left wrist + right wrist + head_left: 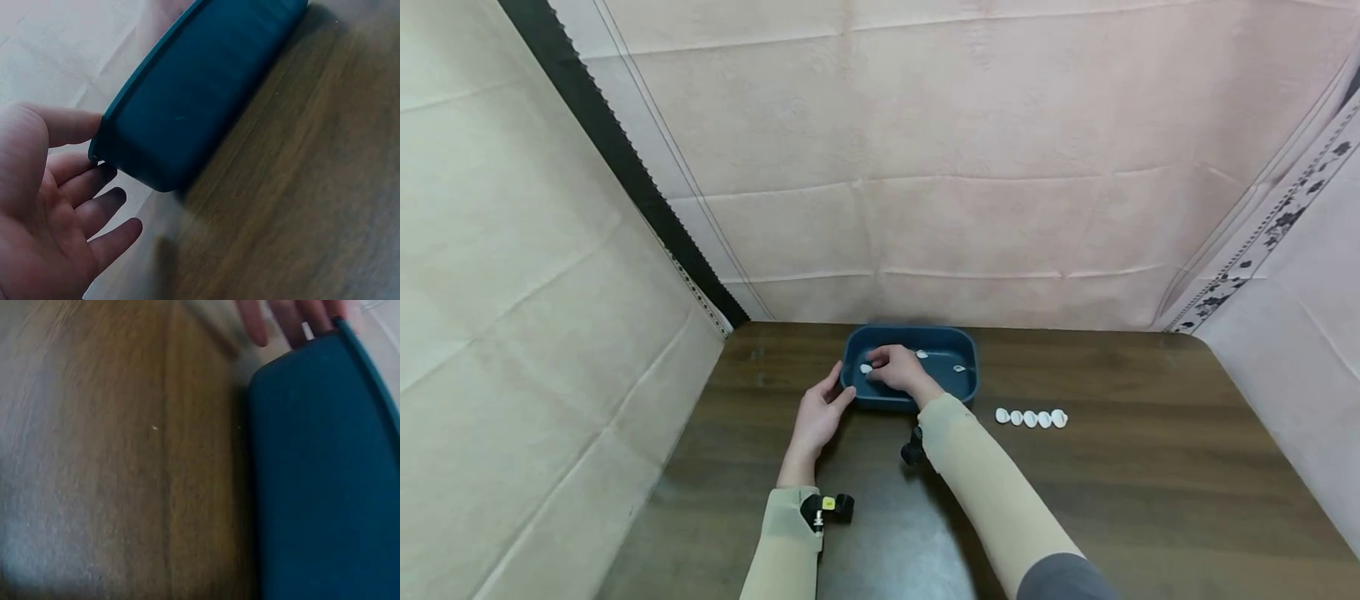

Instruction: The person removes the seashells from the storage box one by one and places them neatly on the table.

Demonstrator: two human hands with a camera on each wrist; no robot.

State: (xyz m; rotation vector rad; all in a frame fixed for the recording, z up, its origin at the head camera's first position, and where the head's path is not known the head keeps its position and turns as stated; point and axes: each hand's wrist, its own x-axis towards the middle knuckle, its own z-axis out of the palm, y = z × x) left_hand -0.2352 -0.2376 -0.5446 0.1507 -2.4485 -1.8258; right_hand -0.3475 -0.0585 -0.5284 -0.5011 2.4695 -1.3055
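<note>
A dark blue rectangular tray [910,403] stands near the table's far edge. My left hand [820,414] is at its near left corner, thumb and forefinger touching the rim. In the left wrist view the left hand's other fingers [103,212] fan out loosely beside the tray wall. My right hand [898,367] reaches inside the tray, pinching a small white shell [866,368] between thumb and forefinger. Two more small white shells, one near the back [922,354] and one at the right [959,367], lie in the tray. The right wrist view shows the tray's outer wall [325,475], not the pinch.
Right of the tray, several white shells [1031,418] lie in a straight row on the brown wooden table [1135,483]. Pale cloth walls [1000,167] enclose the table at the back and both sides.
</note>
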